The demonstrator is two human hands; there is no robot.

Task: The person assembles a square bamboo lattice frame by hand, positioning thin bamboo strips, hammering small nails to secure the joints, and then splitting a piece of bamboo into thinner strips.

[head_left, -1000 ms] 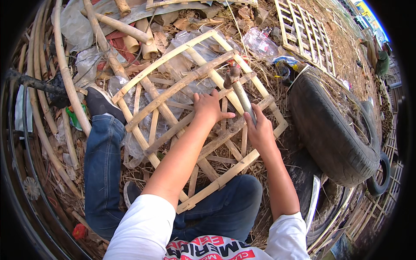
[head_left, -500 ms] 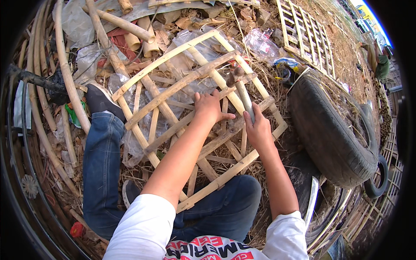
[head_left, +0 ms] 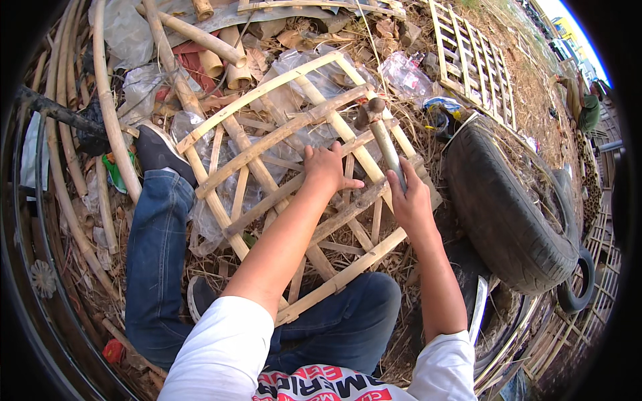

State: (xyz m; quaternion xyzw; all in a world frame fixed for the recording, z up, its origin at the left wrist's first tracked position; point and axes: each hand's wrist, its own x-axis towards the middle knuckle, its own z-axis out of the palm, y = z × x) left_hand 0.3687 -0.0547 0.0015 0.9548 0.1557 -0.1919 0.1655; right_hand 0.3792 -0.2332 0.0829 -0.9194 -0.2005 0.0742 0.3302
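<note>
A bamboo lattice frame (head_left: pixel 281 123) of pale split strips and rounder crosspieces lies tilted over my legs and the littered ground. Near its middle, my left hand (head_left: pixel 326 168) presses on a crosspiece, fingers curled over it and thumb stretched to the right. My right hand (head_left: pixel 410 198) is wrapped around the pale handle of a hammer (head_left: pixel 386 144) at the frame's right side. The hammer's rusty brown head points up and away, over the far right part of the frame. My right forearm and hand cover the frame's right corner in part.
A large worn tire (head_left: pixel 501 200) stands close at the right. Another lattice panel (head_left: pixel 471 57) lies at the far right. Bamboo poles (head_left: pixel 110 113) and plastic sheets (head_left: pixel 127 33) crowd the left. A person (head_left: pixel 588 110) in green is at the far right edge.
My right hand has shifted slightly right with the hammer, whose head appears lifted higher off the frame. My left hand keeps its place on the crosspiece.
</note>
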